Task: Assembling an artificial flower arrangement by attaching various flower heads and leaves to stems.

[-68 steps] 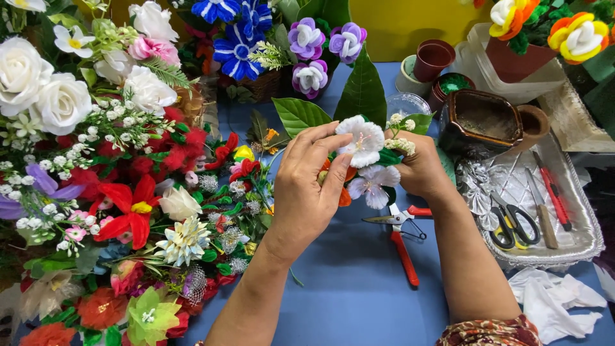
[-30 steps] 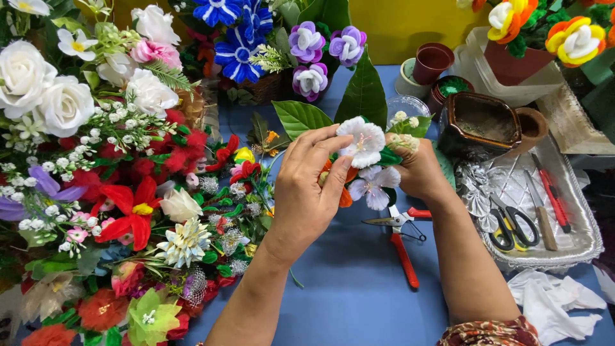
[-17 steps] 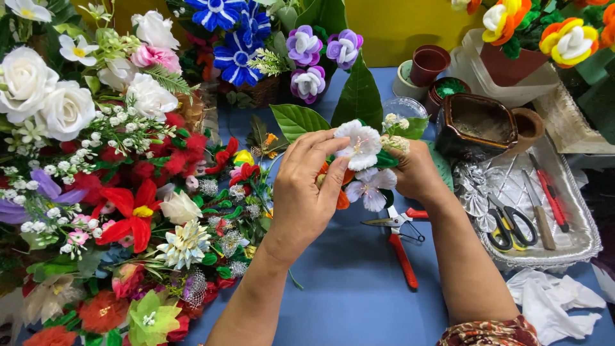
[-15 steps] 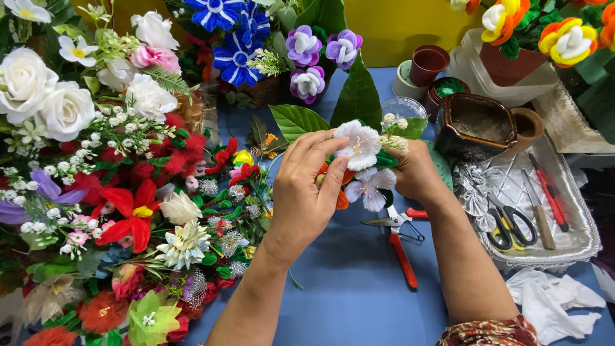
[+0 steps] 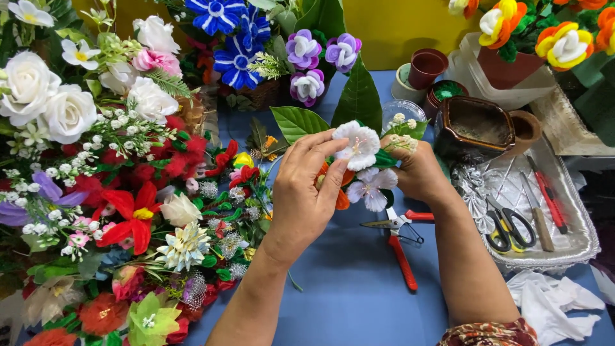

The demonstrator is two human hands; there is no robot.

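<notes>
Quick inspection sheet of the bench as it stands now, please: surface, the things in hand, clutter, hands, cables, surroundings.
Surface: blue tabletop, bare only in front of the arms.
Things in hand: small bunch of white flowers with orange petals beneath, held between both hands above the table.
Clutter: red-handled cutters lying below the hands; silver tray with scissors to the right; white cloth at the lower right; brown pot behind the tray.
Hands: left hand with fingers on the white flowers; right hand closed around the stems.
Cables: nothing seen.
Surroundings: heap of artificial flowers on the left; blue and purple blooms at the back; yellow wall.
</notes>
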